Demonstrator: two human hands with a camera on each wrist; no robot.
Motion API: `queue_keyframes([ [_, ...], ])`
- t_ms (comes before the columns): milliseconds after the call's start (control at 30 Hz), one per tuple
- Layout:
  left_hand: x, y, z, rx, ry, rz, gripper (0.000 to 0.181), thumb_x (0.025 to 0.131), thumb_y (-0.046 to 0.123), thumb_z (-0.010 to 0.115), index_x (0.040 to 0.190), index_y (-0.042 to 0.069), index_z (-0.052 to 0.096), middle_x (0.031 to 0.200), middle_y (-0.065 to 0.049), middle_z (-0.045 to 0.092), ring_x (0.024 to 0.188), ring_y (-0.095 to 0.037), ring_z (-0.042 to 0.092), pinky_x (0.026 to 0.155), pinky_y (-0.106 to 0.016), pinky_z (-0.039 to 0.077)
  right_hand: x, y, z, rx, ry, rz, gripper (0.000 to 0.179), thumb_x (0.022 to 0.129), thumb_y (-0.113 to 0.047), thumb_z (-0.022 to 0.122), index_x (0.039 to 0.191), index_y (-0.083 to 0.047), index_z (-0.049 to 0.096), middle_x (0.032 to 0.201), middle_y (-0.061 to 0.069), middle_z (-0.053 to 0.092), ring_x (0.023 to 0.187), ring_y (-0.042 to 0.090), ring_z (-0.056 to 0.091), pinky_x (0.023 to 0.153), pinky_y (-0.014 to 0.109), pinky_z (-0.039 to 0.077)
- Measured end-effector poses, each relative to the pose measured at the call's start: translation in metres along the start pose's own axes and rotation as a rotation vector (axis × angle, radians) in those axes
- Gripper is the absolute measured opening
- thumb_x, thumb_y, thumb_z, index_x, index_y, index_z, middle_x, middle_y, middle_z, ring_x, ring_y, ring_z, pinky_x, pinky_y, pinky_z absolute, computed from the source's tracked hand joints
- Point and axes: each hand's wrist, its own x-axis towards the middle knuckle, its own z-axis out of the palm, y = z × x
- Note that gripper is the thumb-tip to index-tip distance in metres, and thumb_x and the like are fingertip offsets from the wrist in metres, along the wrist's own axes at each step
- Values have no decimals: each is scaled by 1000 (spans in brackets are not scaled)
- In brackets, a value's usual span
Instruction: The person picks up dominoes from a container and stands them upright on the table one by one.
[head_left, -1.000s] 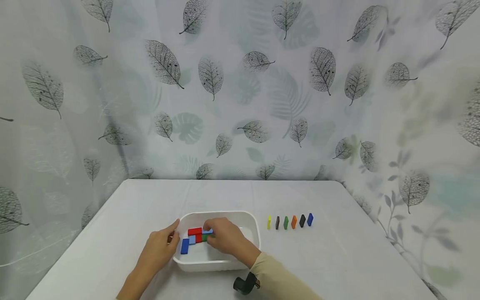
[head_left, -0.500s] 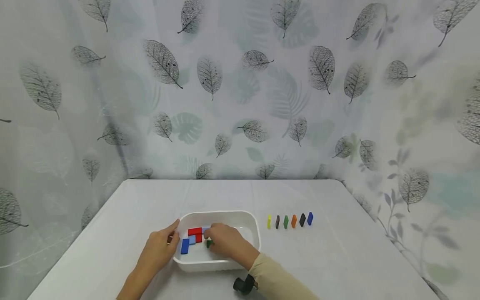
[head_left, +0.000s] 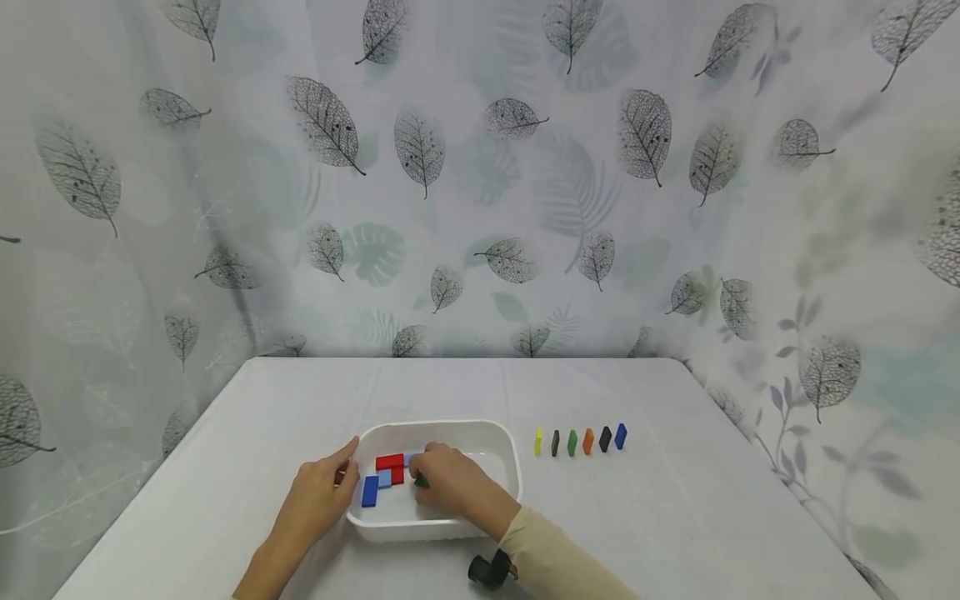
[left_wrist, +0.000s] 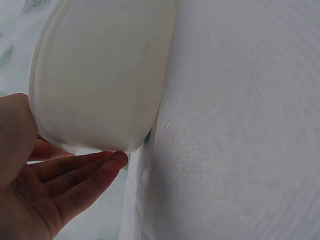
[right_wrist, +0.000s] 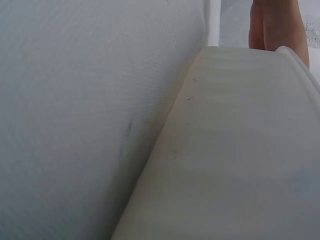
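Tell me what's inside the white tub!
Red blocks, light-blue blocks and a dark-blue block lie inside the white tub. The right hand is in there too, pinching a green block. That hand covers whatever might lie beneath it, so I can't tell.

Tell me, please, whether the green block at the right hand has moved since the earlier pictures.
Yes: the green block has shifted rightward, leaving a gap from the lower red block, which has stayed put in the tray.
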Motion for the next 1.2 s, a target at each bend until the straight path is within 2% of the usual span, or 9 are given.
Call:
queue_keyframes([
  [100, 0, -1, 0, 0, -4, -4, 47, 100, 10, 62, 143, -7, 57, 110, -21, 73, 87, -24, 70, 77, -40, 63, -1, 0, 0, 27, 12, 1, 20, 85, -13, 85, 103, -14, 76, 85, -3, 61, 73, 9, 51, 68, 20, 51],
  [267, 0, -1, 1, -8, -5, -1, 46, 100, 10, 61, 143, -7, 57, 109, -21, 73, 87, -25, 71, 78, -41, 63, -3, -1, 0, 69, 13, 57, 22, 85, -13, 85, 103, -11, 72, 88, -2, 64, 78, 10, 53, 74, 20, 55],
  [400, -2, -2, -1, 0, -5, -5, 46, 99, 9, 61, 143, -7, 57, 110, -22, 73, 87, -25, 71, 78, -41, 63, -3, -2, -3, 101, 11, 59, 18, 86, -13, 85, 99, -11, 73, 84, -4, 62, 77, 9, 52, 72, 19, 53],
  [533, -2, -2, -4, 8, -2, -8, 47, 100, 9, 61, 143, -7, 57, 110, -22, 73, 87, -25, 71, 76, -41, 63, -3, -3, -7, 125, 14, 34, 18, 88, -14, 84, 102, -11, 74, 86, -4, 67, 75, 9, 54, 70, 18, 53],
  [633, 0, -2, -4, 8, -9, -9, 47, 100, 10, 60, 143, -7, 57, 110, -22, 73, 86, -24, 70, 76, -40, 63, -4, -2, -8, 138, 9, 50, 19, 87, -14, 84, 103, -10, 74, 86, -3, 68, 72, 8, 54, 68, 17, 53],
  [933, 0, -1, -1, -6, -10, -17, 46, 100, 11, 60, 144, -6, 57, 115, -24, 72, 92, -28, 72, 82, -45, 62, -7, 4, -8, 183, 11, 57, 15, 88, -15, 83, 98, -13, 72, 77, -8, 61, 70, 7, 53, 67, 17, 52],
  [1200, 1, -1, -1, -4, -6, -23, 46, 100, 10, 61, 143, -6, 58, 109, -21, 73, 84, -22, 69, 76, -40, 63, -10, 6, -9, 197, 50, 27, 16, 87, -15, 83, 100, -15, 73, 82, -8, 65, 73, 6, 55, 67, 19, 53],
])
